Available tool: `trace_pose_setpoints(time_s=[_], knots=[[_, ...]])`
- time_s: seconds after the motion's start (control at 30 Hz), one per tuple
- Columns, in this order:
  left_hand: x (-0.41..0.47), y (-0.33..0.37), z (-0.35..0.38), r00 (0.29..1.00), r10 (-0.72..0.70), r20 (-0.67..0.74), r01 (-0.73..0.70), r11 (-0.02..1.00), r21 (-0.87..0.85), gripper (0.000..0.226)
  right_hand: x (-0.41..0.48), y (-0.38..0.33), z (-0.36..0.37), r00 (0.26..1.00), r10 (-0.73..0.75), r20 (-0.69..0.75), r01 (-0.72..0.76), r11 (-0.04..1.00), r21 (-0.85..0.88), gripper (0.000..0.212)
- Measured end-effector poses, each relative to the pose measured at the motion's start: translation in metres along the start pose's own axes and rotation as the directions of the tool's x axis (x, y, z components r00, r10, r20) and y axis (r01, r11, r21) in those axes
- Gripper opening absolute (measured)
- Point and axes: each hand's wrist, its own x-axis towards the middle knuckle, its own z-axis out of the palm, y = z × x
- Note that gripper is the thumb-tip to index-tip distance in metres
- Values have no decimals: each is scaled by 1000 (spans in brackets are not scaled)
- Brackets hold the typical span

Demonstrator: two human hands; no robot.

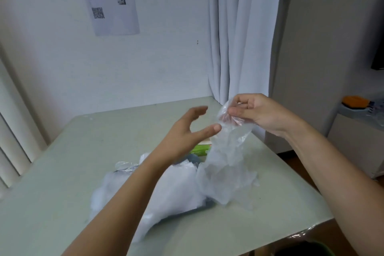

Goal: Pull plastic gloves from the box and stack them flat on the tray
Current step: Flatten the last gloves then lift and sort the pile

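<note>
Currently held: one thin clear plastic glove (pixel 226 162), crumpled, hanging from the right hand down to the heap below.
Right hand (pixel 257 114): raised above the far right part of the table; grip clamped on the glove's top edge, thumb and fingertips pinching the film.
Left hand (pixel 185 133): raised just left of the glove, palm turned towards it; grip apart, fingers spread and blurred, holding nothing; thumb tip at the glove's edge, contact cannot be told.
Glove's lower end: draped loosely over the near right corner of the tray.
Stack: heap of white-clear plastic gloves (pixel 178 189), lying rumpled on the tray, partly hidden by the left forearm.
Tray: dark grey flat tray (pixel 195 160), only its edges showing under the heap, mid-table.
Box: green cardboard box (pixel 199 148), behind the tray, mostly hidden by the left hand and the hanging glove.
Table: pale grey-green glossy table (pixel 83 151), set into a wall corner.
Surroundings: white pleated curtain (pixel 239 37) behind the right hand; printed paper sheet (pixel 112 0) with a square code on the wall; orange object (pixel 355 101) on a ledge at far right.
</note>
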Motion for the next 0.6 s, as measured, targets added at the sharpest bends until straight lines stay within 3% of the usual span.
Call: trace_pose_setpoints(time_s=[0.07, 0.17, 0.27, 0.37, 0.43, 0.53, 0.6], knots=[[6, 11, -11, 997, 21, 74, -16, 998, -62, 79, 7, -17, 8, 995, -30, 94, 36, 997, -64, 11], [12, 17, -26, 987, 8, 158, 5, 997, -83, 48, 19, -41, 23, 971, -82, 226, 119, 981, -154, 23], [8, 13, -45, 983, -26, 180, 50, 991, -126, 24, 29, -56, 33, 978, -100, 181, 124, 984, -126, 24], [-4, 5, -69, 975, -52, 217, 110, 959, -262, 7, 38, -56, 43, 998, -52, 44, 52, 999, 10, 22], [-13, 0, -85, 964, -114, 242, 178, 949, -262, 8, 42, -49, 51, 999, 37, 18, -39, 993, 115, 19], [-27, -7, -106, 917, -248, 313, 313, 933, -177, 14, 42, -36, 69, 979, 155, 132, -178, 967, 183, 50], [-36, -12, -114, 882, -321, 345, 377, 920, -109, 16, 42, -28, 86, 955, 195, 224, -238, 954, 184, 51]])
